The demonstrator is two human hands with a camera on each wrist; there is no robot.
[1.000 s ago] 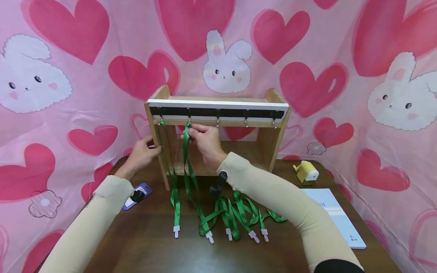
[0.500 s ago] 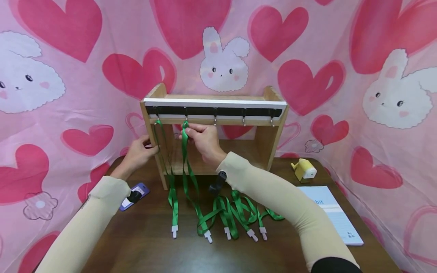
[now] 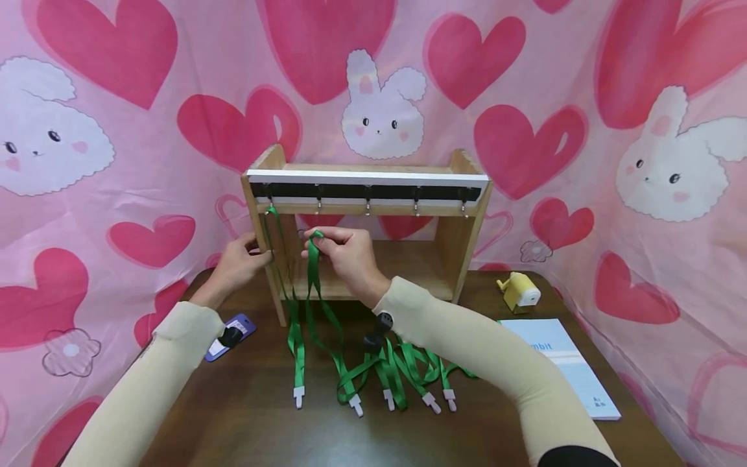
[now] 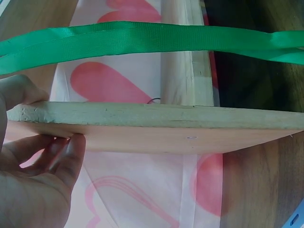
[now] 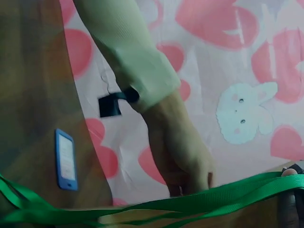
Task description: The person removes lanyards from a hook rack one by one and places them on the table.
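Note:
My right hand pinches the top loop of a green lanyard just below the second hook of the rack; loop and hook are apart. The strap runs down to the table and ends in a white clip. My left hand grips the left side panel of the wooden rack; in the left wrist view the thumb and fingers lie on opposite faces of that panel. Another green lanyard hangs from the leftmost hook.
Several more green lanyards lie in a heap on the brown table. A blue badge holder lies by my left wrist. At the right are a yellow pencil sharpener and a light blue notebook.
My right hand has lowered from the second hook with the lanyard's loop, which was up at the hook before. My left hand keeps its grip on the rack's side.

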